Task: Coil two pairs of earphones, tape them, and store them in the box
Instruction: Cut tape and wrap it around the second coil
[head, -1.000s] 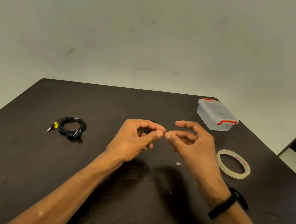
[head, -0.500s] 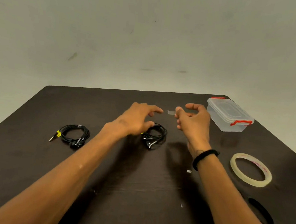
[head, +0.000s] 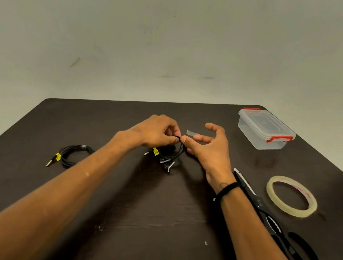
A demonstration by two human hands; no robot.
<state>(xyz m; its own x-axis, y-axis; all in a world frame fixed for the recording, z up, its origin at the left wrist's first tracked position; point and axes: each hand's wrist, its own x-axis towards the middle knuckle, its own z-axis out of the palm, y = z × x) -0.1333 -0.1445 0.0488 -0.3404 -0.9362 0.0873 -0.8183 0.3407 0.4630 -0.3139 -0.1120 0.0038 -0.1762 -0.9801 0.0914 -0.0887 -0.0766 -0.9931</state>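
Pinching, left grip: the left hand [head: 155,131] holds the top of the coiled earphones [head: 169,153] between thumb and fingers, lifting the loops just above the worktop [head: 115,208].
Right grip: the right hand [head: 209,148] is half spread; a short strip of clear tape [head: 192,133] sticks to a fingertip, and the thumb tip touches the black cable beside the left fingers.
Held coil: its plug with a yellow tag [head: 155,151] points to the left, and the earbuds hang at the bottom, touching the worktop or very near it.
Second earphones [head: 72,154]: coiled, lying on the worktop well to the left, apart from both hands.
Box [head: 265,129]: clear plastic with red latches, lid on, at the far right of the worktop.
Tape roll [head: 291,196]: flat, right of the right forearm.
Scissors [head: 273,223]: black, between the right forearm and the tape roll.
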